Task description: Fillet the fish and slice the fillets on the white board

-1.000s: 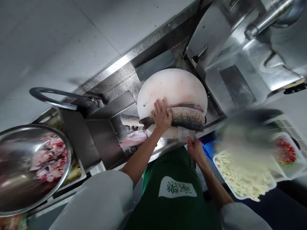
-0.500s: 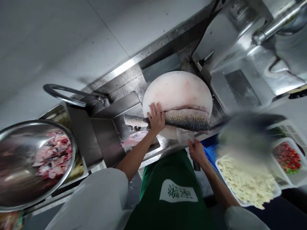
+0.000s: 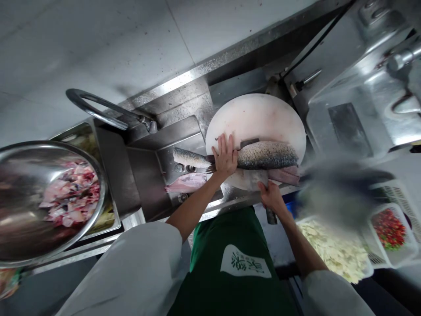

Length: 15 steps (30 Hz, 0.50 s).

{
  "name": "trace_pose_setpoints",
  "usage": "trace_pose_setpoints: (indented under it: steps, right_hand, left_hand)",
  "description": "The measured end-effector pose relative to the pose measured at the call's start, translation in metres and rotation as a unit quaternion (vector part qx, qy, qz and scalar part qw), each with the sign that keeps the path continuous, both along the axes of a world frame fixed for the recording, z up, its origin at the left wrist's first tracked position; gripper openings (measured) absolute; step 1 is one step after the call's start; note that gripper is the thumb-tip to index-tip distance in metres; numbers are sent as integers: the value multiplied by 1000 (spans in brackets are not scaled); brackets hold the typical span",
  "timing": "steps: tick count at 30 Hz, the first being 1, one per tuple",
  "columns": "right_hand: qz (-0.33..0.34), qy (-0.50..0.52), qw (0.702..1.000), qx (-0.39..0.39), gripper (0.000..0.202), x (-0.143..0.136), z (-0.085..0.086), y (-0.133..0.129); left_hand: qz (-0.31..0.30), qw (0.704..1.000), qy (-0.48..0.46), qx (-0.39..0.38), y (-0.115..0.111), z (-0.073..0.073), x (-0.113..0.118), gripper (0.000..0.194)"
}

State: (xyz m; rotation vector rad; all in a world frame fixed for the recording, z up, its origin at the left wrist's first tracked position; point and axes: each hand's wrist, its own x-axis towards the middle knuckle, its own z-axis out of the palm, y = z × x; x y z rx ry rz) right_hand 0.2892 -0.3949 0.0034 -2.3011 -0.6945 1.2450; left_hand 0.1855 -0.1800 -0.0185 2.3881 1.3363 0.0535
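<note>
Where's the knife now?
Head view, just right of centre: the right hand holds the knife, its blade partly under the fish on the white board.

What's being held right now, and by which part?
The right hand grips a cleaver by its handle; the left presses flat near the fish's tail.

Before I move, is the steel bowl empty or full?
The bowl is part full: pink-red pieces lie in it, with bare steel beside them.

Left hand [image 3: 226,157] splayed flat — right hand [image 3: 271,195] curled.
</note>
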Motion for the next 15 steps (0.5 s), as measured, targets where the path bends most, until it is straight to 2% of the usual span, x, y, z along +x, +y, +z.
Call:
trace_pose_setpoints:
  steps: [4,7,10,13,15]
  right_hand:
    - [18,2,999,-34,30,-3,5,11]
    - [14,1,999,-29,37,-8,4,26]
    - [28,-4,999,-29,35,-11,4,22]
    - [46,-10,997,-63,31,-10,9,12]
    - [51,-26,996,-73,31,-10,14,20]
  left_hand:
    - [-14,1000,-12,-14,2,-2,0,65]
    - [-22,999,-23,-20,4,-3,-6,66]
    - [-25,999,-28,-24,2,-3,-21,66]
    - [0,1000,-18,-26,0,-4,-35,66]
    - [7,999,-16,-30,0,-4,-39,65]
